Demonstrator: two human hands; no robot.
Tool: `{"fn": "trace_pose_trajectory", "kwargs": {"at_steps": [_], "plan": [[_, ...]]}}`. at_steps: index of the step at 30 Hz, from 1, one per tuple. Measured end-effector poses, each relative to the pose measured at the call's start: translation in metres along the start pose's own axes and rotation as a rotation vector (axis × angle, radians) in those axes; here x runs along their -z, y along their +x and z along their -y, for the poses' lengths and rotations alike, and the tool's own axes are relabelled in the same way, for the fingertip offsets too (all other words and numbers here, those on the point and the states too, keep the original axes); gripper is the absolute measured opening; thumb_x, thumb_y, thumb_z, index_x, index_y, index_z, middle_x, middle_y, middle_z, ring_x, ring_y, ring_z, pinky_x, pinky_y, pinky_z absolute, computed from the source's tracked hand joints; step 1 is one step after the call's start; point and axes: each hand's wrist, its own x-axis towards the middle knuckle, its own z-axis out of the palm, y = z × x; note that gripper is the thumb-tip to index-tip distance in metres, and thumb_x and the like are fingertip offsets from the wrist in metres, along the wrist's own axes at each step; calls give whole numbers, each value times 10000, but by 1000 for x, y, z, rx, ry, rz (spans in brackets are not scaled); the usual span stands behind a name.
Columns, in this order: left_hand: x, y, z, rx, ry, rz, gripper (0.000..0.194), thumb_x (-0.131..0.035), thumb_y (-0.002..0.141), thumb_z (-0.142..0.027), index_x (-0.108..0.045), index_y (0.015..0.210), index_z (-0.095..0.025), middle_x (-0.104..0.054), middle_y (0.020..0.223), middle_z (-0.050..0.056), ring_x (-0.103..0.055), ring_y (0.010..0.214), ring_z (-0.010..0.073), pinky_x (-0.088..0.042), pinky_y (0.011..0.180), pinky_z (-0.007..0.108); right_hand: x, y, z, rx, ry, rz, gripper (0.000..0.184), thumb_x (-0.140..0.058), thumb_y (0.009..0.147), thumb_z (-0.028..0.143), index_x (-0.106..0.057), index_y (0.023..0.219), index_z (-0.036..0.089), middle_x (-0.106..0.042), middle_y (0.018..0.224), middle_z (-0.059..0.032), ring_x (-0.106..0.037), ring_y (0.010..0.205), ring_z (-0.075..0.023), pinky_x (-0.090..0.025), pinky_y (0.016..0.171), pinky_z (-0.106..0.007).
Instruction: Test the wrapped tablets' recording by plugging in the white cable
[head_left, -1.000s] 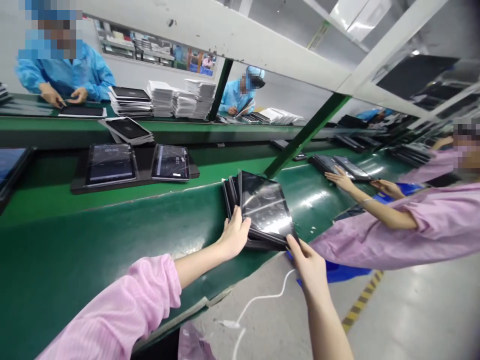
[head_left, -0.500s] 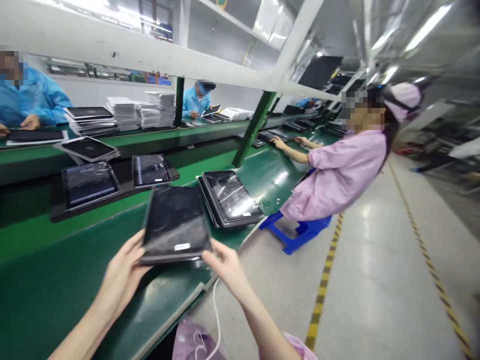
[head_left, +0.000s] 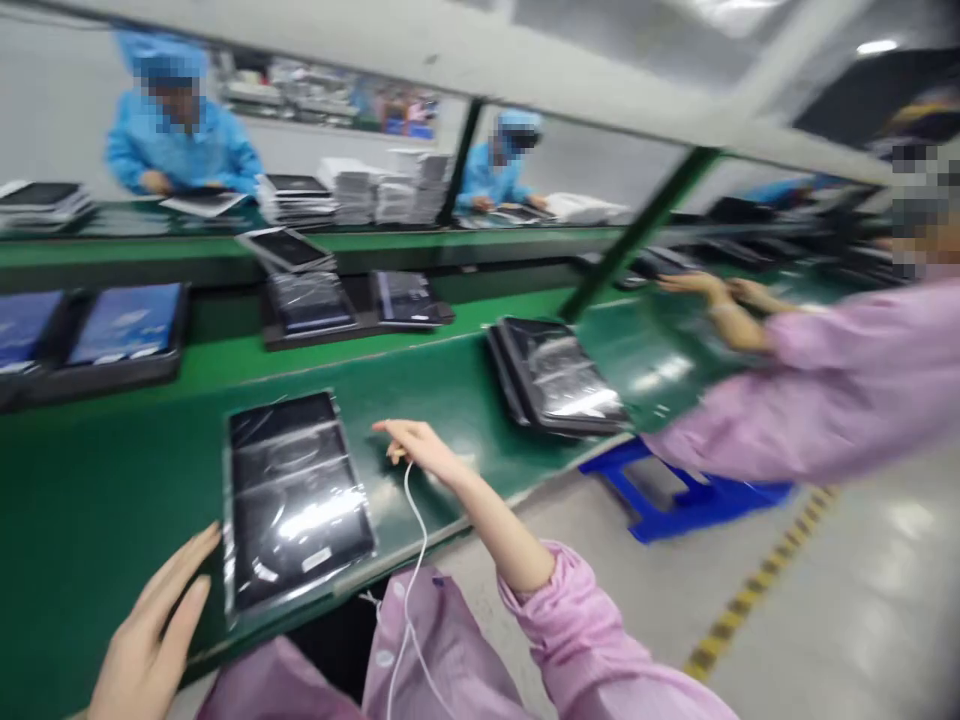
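one wrapped tablet (head_left: 296, 500) lies flat on the green surface (head_left: 435, 380), close to its near edge, a small white label toward its near end and glare across the wrap. clock directions here run from that tablet. the two hands are apart, one to each side of it. the left hand (head_left: 154, 620), at 8 o'clock, has its fingers stretched out, the tips just beside the tablet's edge; whether they touch i cannot tell. the right hand (head_left: 416, 445), at 2 o'clock, is clear of the tablet, index finger out and the rest loosely curled. a white cord (head_left: 421, 530) runs down from beneath it; how it is attached is hidden. farther out at 2 o'clock sits a stack (head_left: 566, 370) of wrapped tablets, slightly askew. at 12 to 1 o'clock two more tablets rest on a black board (head_left: 364, 312), and at 10 o'clock two others show blue screens (head_left: 124, 320). the white piles (head_left: 352, 190) stand beyond, past 12 o'clock. people in blue work at 11 and 1 o'clock. near 3 o'clock are a co-worker's pink sleeve (head_left: 847, 330) and a blue stool (head_left: 675, 500)
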Motion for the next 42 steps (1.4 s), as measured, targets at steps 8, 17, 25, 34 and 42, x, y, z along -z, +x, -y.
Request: {"fn": "trace_pose_trajectory", "kwargs": {"at_steps": [8, 17, 25, 34, 42], "plan": [[-23, 66, 13, 339, -432, -68, 895, -596, 834, -717, -471, 1506, -140, -439, 1600, 169, -406, 1496, 331, -302, 1263, 476, -82, 76, -11, 102, -102, -12, 724, -659, 793, 617, -681, 1317, 118, -702, 920, -67, -626, 943, -262, -486, 951, -423], [-12, 70, 27, 332, -474, 47, 855, -586, 908, -621, -371, 1590, -154, -312, 1664, 90, -267, 1558, 267, -211, 1298, 400, -107, 82, -18, 59, -124, -62, 712, -695, 769, 591, -692, 1280, 97, -657, 966, -84, -561, 753, -185, -511, 685, -318], [12, 70, 41, 271, -398, 126, 727, -567, 985, -540, -346, 1607, -235, -294, 1677, 42, -254, 1566, 258, -195, 1304, 439, -126, 84, -9, 114, -182, -38, 713, -642, 828, 613, -675, 1337, 116, -669, 1012, -101, -624, 906, -242, -528, 841, -380], [22, 67, 44, 246, -393, 116, 776, -599, 978, -516, -289, 1627, -224, -253, 1694, 68, -230, 1573, 263, -189, 1305, 446, -140, 85, 2, 145, -239, -34, 652, -654, 834, 596, -724, 1258, 107, -721, 1099, -147, -657, 996, -289, -508, 910, -408], [54, 49, 57, 210, -350, 148, 693, -524, 1006, -550, -372, 1594, -218, -290, 1683, 81, -255, 1566, 280, -250, 1287, 450, -132, 40, 13, 28, -283, 19, 637, -630, 855, 659, -747, 1228, 156, -759, 1066, -126, -681, 867, -265, -571, 770, -397]]}}
